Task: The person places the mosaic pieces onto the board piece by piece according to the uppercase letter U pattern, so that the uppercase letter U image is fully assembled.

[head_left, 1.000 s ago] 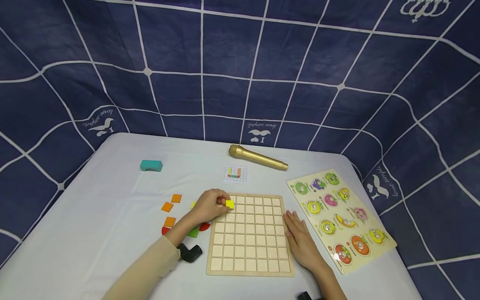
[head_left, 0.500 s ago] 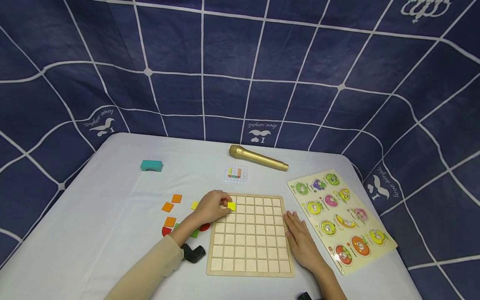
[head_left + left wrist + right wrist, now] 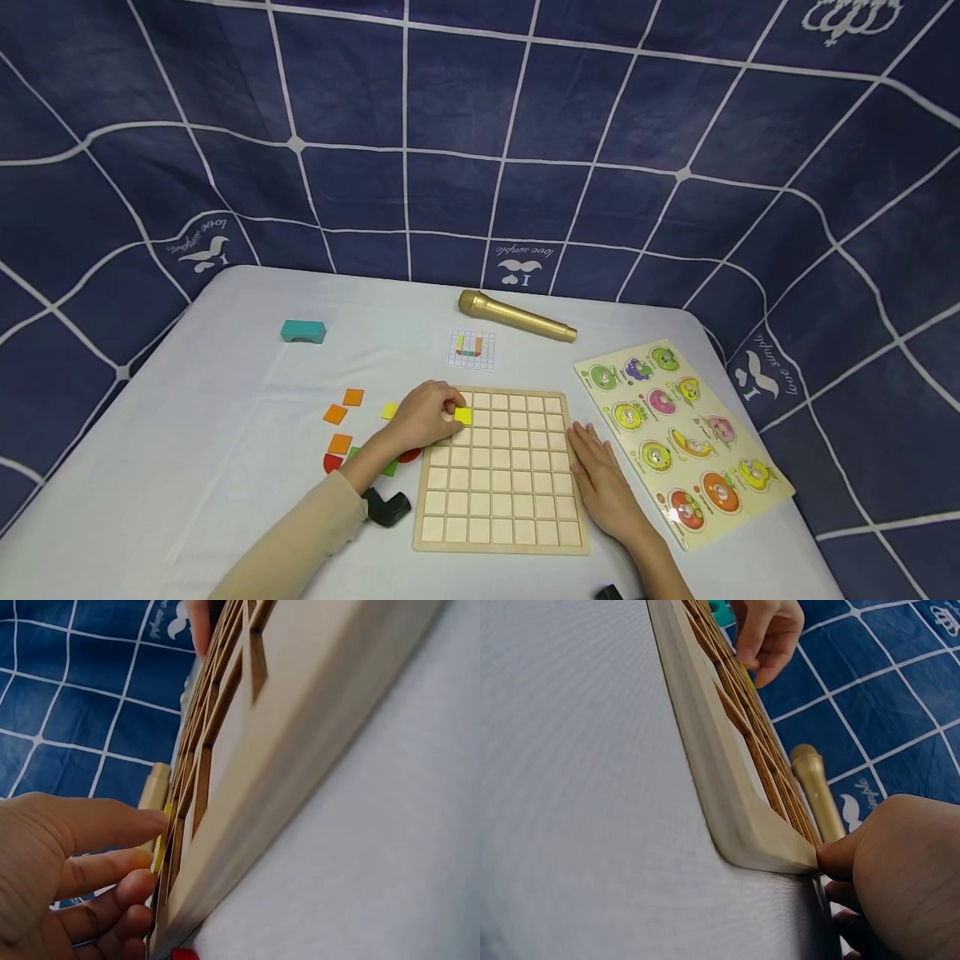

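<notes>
My left hand (image 3: 429, 414) is over the upper left corner of a wooden grid board (image 3: 502, 547). Its thumb and forefinger pinch a yellow square tile (image 3: 462, 416), which lies at a cell near the top left. In the left wrist view that tile (image 3: 160, 847) shows edge-on at the fingertips, right against the grid. My right hand (image 3: 603, 483) rests along the board's right edge with fingers extended, the thumb touching the frame. Left of the board lie orange square tiles (image 3: 340, 444), red rounded pieces (image 3: 333, 462), green tiles (image 3: 390, 468) and another yellow piece (image 3: 389, 411), partly hidden by the left arm.
A small card (image 3: 471, 349) with a coloured U pattern lies behind the board, near a gold microphone (image 3: 517, 315). A teal block (image 3: 303, 332) stands at the back left. A fruit puzzle board (image 3: 678, 442) lies at the right, close to my right hand.
My left hand has shifted slightly right with the yellow tile, which has come down a little toward a cell. The right hand has stayed still.
</notes>
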`<action>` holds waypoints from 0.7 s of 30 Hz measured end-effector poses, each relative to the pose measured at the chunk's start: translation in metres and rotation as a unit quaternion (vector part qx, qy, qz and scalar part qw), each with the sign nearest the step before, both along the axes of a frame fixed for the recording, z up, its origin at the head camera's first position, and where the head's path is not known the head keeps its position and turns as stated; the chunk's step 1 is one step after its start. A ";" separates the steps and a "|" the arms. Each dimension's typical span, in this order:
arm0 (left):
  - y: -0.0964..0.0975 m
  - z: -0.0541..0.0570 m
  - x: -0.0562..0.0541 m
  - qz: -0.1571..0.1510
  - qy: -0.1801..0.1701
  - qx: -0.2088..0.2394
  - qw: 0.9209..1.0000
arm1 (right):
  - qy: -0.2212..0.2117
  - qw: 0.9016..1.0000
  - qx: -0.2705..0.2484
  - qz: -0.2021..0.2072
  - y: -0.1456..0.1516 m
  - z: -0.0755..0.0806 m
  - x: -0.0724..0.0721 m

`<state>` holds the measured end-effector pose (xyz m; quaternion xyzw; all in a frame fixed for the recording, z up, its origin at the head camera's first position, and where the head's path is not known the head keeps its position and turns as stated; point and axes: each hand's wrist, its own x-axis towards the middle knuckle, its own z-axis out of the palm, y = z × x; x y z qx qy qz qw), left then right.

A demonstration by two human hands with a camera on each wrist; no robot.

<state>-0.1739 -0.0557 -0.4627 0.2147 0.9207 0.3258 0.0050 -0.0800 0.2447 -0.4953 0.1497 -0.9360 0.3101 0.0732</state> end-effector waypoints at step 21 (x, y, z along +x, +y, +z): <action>-0.103 0.006 0.008 0.057 -0.035 0.058 0.996 | -0.010 1.000 0.004 -0.002 0.000 0.001 0.000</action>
